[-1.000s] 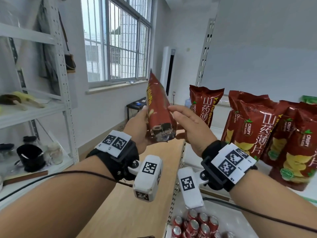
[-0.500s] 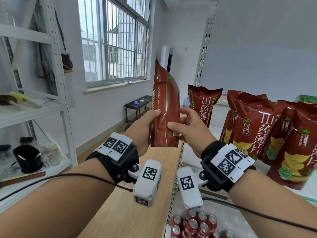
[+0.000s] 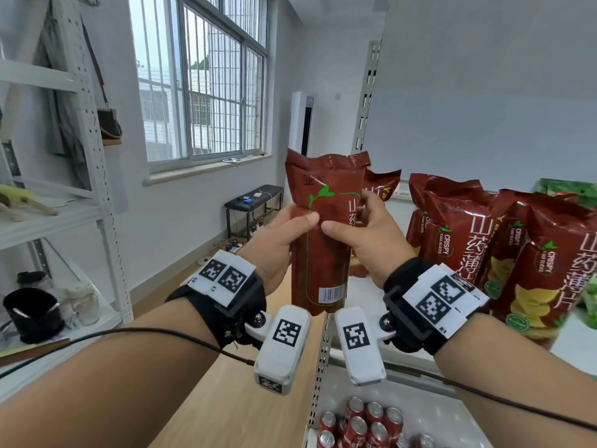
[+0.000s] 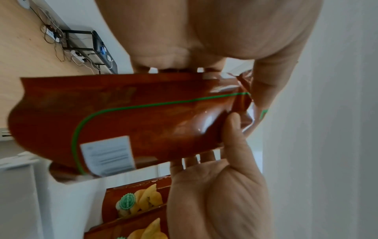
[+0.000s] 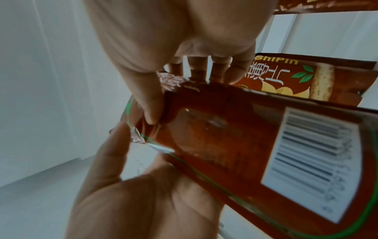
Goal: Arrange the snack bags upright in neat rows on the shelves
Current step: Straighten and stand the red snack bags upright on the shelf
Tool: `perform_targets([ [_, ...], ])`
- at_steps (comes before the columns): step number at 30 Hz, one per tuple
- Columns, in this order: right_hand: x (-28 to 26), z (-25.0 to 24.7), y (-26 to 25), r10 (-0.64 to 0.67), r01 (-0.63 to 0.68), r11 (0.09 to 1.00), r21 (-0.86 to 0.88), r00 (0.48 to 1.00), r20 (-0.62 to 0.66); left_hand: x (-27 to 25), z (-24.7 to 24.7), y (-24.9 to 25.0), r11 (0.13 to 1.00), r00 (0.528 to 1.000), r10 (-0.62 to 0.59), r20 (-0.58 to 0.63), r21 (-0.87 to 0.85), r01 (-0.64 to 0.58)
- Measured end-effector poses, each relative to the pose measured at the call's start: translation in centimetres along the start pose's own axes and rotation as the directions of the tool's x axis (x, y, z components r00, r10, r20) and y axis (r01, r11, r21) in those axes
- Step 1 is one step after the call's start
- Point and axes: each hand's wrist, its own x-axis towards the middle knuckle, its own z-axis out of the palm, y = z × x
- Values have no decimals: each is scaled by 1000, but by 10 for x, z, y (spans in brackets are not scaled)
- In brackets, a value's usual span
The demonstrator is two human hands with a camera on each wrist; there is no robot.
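I hold a dark red snack bag (image 3: 326,260) upright in front of the shelf, its back with the barcode facing me. My left hand (image 3: 287,234) grips its left side, thumb on the back. My right hand (image 3: 361,231) grips the right side, and the two thumbs almost meet. In the left wrist view the bag (image 4: 143,116) lies between both hands; in the right wrist view the bag (image 5: 225,137) shows its barcode. Several matching red bags (image 3: 452,227) stand on the white shelf (image 3: 575,344) to the right.
A perforated shelf post (image 3: 365,101) rises just behind the held bag. Red cans (image 3: 365,421) fill the lower shelf. A green bag (image 3: 568,189) sits at the far right. A white rack (image 3: 97,156) stands left, a black bench (image 3: 255,195) under the window.
The bag was tilted and edge-on; it now stands upright and higher, its back turned to me. Both hands have moved up around its upper half.
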Motion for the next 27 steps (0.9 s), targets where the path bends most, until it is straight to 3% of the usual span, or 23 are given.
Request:
perform_targets([
  [4, -1, -5, -1, -40, 40, 999, -17, 999, 18, 10, 4, 0, 995, 999, 50, -20, -80, -52],
  [9, 4, -20, -13, -34, 39, 997, 73, 997, -63, 14, 7, -4, 992, 1000, 5, -16, -125, -7],
  [19, 8, -28, -11, -64, 71, 996, 60, 992, -106, 19, 15, -8, 986, 998, -29, -48, -163, 21],
  [24, 7, -29, -7, -102, 73, 990, -121, 963, -251, 22, 16, -10, 989, 998, 25, -50, -145, -32],
  [27, 1, -27, -5, -112, 71, 981, -181, 968, -226, 20, 19, -10, 989, 997, 78, -18, -122, -79],
])
